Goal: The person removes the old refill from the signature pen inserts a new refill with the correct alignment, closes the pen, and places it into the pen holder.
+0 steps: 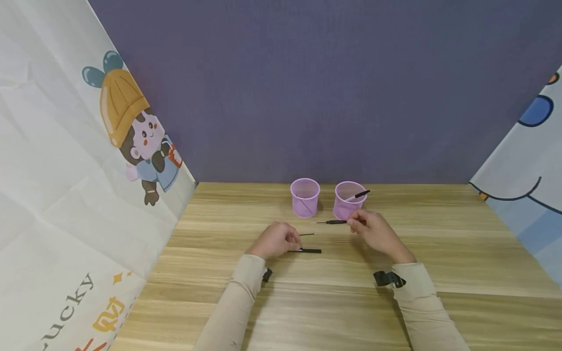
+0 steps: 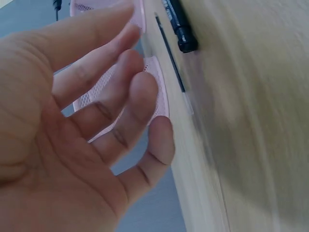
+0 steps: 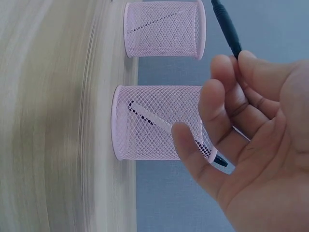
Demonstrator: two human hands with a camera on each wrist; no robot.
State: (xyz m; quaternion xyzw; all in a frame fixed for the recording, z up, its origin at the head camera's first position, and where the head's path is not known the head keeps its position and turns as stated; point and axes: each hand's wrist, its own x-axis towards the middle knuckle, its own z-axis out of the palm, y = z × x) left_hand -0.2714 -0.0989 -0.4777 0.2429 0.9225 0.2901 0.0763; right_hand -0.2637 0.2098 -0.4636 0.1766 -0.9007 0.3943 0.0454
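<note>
My right hand pinches a slim black pen-like piece between thumb and forefinger, in front of the right pink mesh cup. A thin rod points left from that piece. Low over the table, my left hand has its fingers loosely bent, with nothing visible between them in the left wrist view. Beside it lie a thin pen refill, dark with a clear end, and a thicker black pen part. A black-and-white pen leans in the right cup.
To the left stands a second pink mesh cup with a thin dark rod inside. Behind both cups rises a dark blue-grey panel. A printed white sheet borders the wooden table on the left.
</note>
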